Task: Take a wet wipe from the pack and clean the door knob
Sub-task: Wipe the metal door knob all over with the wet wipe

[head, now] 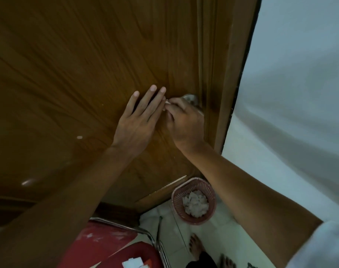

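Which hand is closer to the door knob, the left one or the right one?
Right. The right hand is curled over the door knob with a wet wipe; the left hand lies flat on the door beside it.

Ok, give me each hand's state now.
Left hand: open, fingers straight, flat on the door.
Right hand: curled round a wet wipe at the knob.

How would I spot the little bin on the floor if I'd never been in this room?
Follow the wooden door down to its bottom corner by the white wall. There on the pale floor stands a small pink basket with latticed sides. It alone holds a heap of crumpled white wipes.
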A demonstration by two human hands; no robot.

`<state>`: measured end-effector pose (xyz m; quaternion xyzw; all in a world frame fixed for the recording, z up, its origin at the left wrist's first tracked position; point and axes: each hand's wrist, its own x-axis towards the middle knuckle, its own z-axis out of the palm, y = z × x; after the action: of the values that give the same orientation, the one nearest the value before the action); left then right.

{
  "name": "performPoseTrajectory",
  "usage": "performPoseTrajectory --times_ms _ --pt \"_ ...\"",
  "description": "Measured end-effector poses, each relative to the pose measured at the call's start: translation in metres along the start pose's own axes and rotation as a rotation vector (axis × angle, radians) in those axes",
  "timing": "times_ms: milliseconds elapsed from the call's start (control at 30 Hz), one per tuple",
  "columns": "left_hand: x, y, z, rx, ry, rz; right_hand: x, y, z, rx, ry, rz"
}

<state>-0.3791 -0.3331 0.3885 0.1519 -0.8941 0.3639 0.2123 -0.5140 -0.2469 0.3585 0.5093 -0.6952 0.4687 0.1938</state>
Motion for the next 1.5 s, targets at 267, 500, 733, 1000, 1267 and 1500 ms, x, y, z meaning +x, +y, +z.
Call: performPoseTrajectory --times_ms 267,500,733,1000,1267,1500 --pt "-0.005 0.01 0.021 0.015 0.14 -0.085 -0.013 -0.004 0.02 0.177 0.156 0.013" --pt "-0.015 0.026 0.049 0.056 0.251 -0.159 -0.038 0.011 0.057 0.233 0.347 -0.084" --pt "-0.016 0.038 0.072 0.143 0.371 -0.236 -0.058 0.039 0.094 0.173 0.48 -0.242" --pt "-0.011 0.057 0.092 0.176 0.467 -0.321 -0.057 0.067 0.121 0.321 0.705 -0.267" --pt "-0.023 0.077 0.11 0.199 0.47 -0.331 -0.079 0.091 0.124 0.444 0.73 -0.066" --pt "-0.028 0.081 0.113 0.191 0.471 -0.331 -0.074 0.09 0.119 0.441 0.663 -0.181"
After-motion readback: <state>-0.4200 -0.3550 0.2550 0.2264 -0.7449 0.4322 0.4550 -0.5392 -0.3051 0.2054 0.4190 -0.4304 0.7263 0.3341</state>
